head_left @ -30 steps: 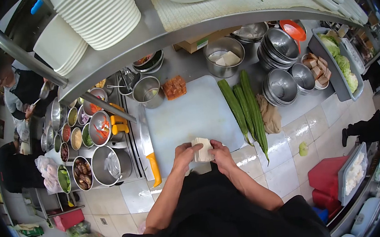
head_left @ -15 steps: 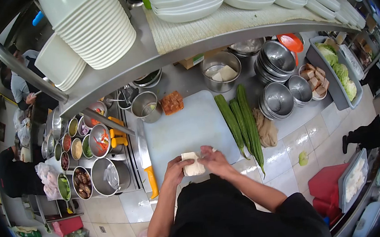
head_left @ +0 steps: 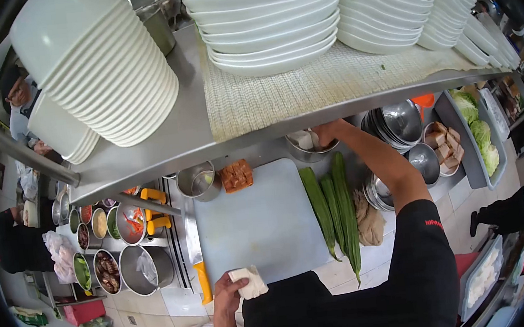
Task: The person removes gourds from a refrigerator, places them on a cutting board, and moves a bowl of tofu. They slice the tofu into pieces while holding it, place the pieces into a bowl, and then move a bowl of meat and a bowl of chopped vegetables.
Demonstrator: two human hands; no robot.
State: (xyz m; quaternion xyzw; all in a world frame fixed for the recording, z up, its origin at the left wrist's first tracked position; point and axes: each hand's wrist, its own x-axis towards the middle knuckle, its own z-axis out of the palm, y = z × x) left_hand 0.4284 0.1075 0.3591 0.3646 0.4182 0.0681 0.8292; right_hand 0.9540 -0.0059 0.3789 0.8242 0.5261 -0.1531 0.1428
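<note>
My left hand (head_left: 225, 294) grips a white block of tofu (head_left: 251, 282) between thumb and fingers, low over the near edge of the white cutting board (head_left: 255, 227). With my right arm stretched forward under the shelf, my right hand (head_left: 327, 133) is at the rim of a steel pot (head_left: 311, 153). More white tofu (head_left: 302, 139) lies inside that pot, beside the hand; my right fingertips are hidden within it. Left of the board rests a knife with a yellow handle (head_left: 203, 281). A browned block of food (head_left: 237, 176) sits at the board's far left corner.
A steel shelf (head_left: 167, 166) crosses above the counter, bearing stacked white bowls (head_left: 102, 72) and plates (head_left: 268, 30). Long green gourds (head_left: 342, 206) lie right of the board, near a brown cloth (head_left: 368, 219) and steel bowls (head_left: 424, 162). Ingredient pots (head_left: 146, 269) stand left.
My right hand has left the tofu and reached forward to the pot. My left hand keeps the tofu and has shifted left and nearer my body. The view has tilted up.
</note>
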